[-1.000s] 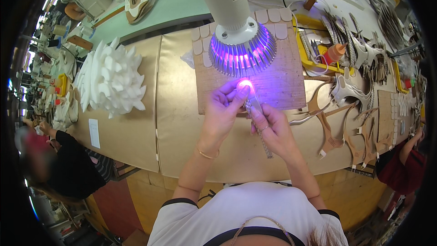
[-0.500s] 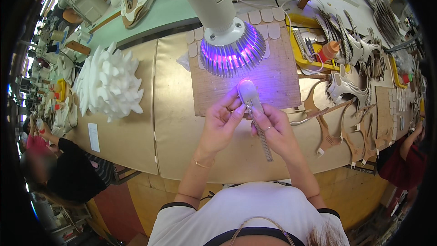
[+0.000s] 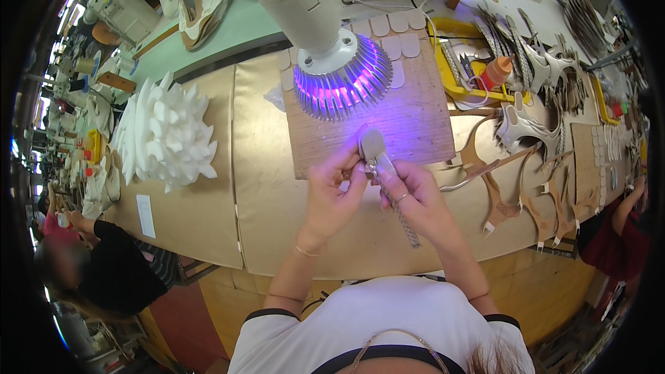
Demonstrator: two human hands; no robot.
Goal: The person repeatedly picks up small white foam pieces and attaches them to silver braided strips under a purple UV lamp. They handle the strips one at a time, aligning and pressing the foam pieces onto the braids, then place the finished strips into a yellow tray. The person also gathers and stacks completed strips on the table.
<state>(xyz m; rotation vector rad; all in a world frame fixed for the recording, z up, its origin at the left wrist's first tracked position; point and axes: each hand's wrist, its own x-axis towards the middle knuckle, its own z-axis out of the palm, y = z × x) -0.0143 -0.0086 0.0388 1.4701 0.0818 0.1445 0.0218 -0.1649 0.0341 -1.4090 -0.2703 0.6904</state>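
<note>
A shoe strap (image 3: 375, 147) with a pale rounded end and a braided grey tail is held in front of me, under the lit lamp. My left hand (image 3: 334, 190) pinches its left edge with thumb and fingers, close to where the braid begins. On the other side my right hand (image 3: 415, 194) is closed on the strap, thumb on top, and the braided tail (image 3: 407, 230) hangs below it. Just beyond the rounded end is the white lamp (image 3: 339, 73), its finned metal head glowing violet. Beneath lies a brown board (image 3: 422, 125) with several pale rounded tabs (image 3: 379, 25) along its far edge.
A pile of white foam-like pieces (image 3: 166, 131) sits at left, near a paper slip (image 3: 145, 216). To the right are a yellow tray (image 3: 443, 62), an orange-capped bottle (image 3: 496, 73) and several brown strap pieces (image 3: 500, 208). A co-worker (image 3: 118, 266) sits at left.
My hands stay on the strap; its rounded end has tilted slightly and lost its bright violet-pink glow. The view has shifted a little, so the lamp appears farther left.
</note>
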